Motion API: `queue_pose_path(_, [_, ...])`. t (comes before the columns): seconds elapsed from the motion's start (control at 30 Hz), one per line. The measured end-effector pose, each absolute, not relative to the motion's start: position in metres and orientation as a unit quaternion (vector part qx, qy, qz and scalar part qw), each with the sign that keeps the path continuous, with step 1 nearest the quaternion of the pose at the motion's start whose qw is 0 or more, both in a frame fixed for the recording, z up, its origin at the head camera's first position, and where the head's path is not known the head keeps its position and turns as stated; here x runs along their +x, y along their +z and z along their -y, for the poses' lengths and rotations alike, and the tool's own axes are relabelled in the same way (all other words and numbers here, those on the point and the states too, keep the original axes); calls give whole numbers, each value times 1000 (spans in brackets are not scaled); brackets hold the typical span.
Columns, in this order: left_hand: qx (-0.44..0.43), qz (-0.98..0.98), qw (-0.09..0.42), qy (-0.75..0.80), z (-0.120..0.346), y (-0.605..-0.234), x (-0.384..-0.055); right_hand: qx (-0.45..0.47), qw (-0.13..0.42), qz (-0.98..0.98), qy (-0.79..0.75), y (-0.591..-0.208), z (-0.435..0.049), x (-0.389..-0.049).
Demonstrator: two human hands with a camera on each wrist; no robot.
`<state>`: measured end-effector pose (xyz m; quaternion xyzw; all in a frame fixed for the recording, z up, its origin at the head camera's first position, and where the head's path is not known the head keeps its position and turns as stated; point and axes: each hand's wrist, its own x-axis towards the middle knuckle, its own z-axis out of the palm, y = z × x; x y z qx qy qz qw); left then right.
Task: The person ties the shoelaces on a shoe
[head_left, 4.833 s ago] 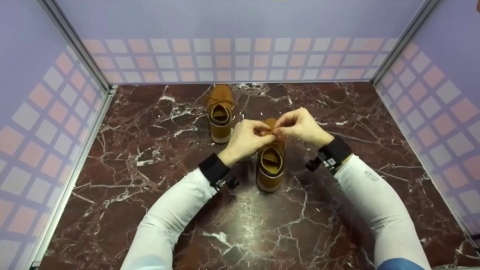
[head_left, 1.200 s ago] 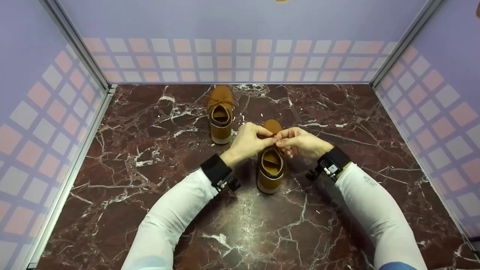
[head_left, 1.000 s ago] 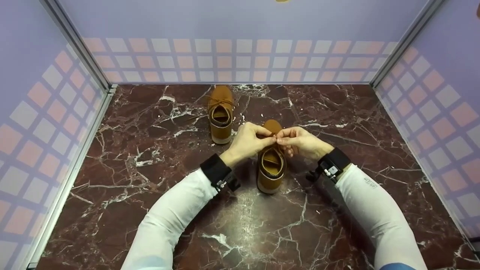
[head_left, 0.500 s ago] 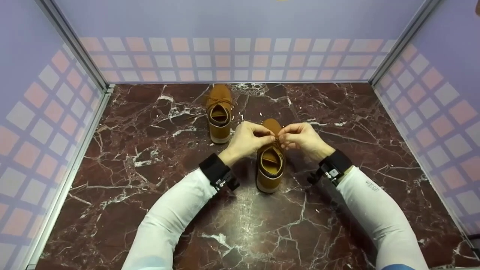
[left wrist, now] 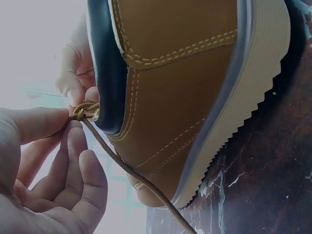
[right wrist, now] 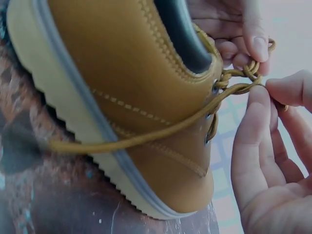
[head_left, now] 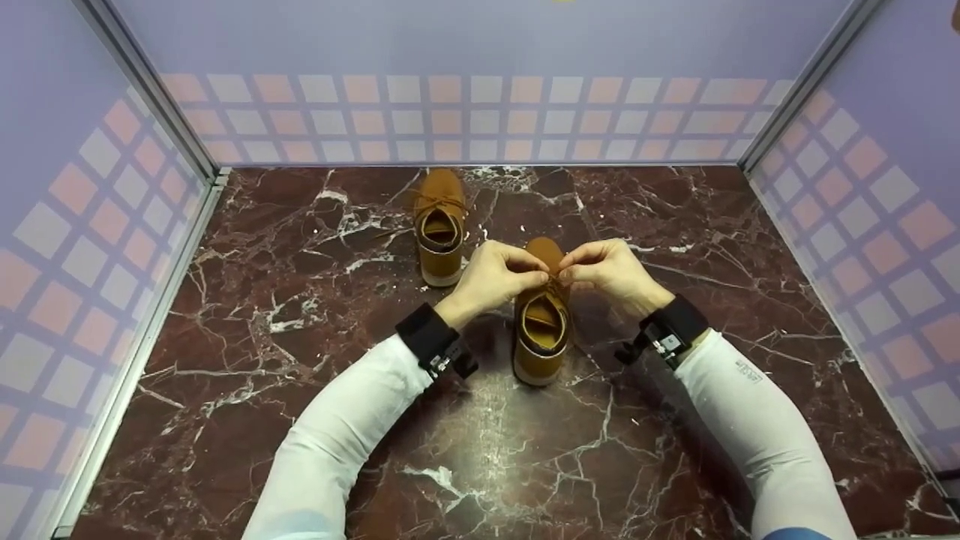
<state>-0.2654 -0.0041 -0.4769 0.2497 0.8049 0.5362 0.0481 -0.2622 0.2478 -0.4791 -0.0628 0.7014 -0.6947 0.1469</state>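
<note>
A tan ankle shoe (head_left: 540,364) stands upright on the marbled table, toe pointing away. Over its front, my left hand (head_left: 491,281) pinches the brown shoelace between thumb and forefinger. From the other side my right hand (head_left: 613,276) also pinches the lace. Close up in the left wrist view, the shoelace (left wrist: 122,163) is crossed in a small knot at the fingertips, and one end hangs down past the sole. In the right wrist view a small lace loop (right wrist: 271,45) sticks out by the left fingertips, and another lace length runs down the shoe's side.
The matching tan shoe (head_left: 442,259) stands farther back to the left, its lace lying across the front. Purple panels with pink and white squares (head_left: 487,120) enclose the table (head_left: 300,420) at the back and both sides.
About a second ago the fingertips of both hands met over the lace; since then my right hand has drawn slightly away to the right. My left hand and both shoes stay nearly in place.
</note>
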Motion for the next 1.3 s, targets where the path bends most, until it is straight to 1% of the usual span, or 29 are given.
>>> queue_pose_path(0.17, [256, -808, 46, 528, 3, -477, -266, -69, 140, -710, -686, -478, -250, -261])
queue_pose_path(0.33, [250, -815, 45, 520, 5, -476, -266, -110, 122, -784, -599, -475, -254, -260])
queue_pose_path(0.5, [242, -830, 32, 502, 8, -473, -267, -133, 95, -837, -522, -467, -254, -257])
queue_pose_path(0.7, [243, -832, 34, 498, 13, -475, -269, -134, 78, -835, -528, -463, -259, -253])
queue_pose_path(0.9, [226, -826, 57, 514, 21, -487, -270, -106, 73, -832, -540, -471, -272, -249])
queue_pose_path(1.13, [161, -781, 122, 591, 26, -500, -267, -70, 94, -819, -561, -490, -284, -246])
queue_pose_path(1.3, [124, -758, 136, 626, 27, -504, -267, -66, 82, -822, -559, -498, -287, -247])
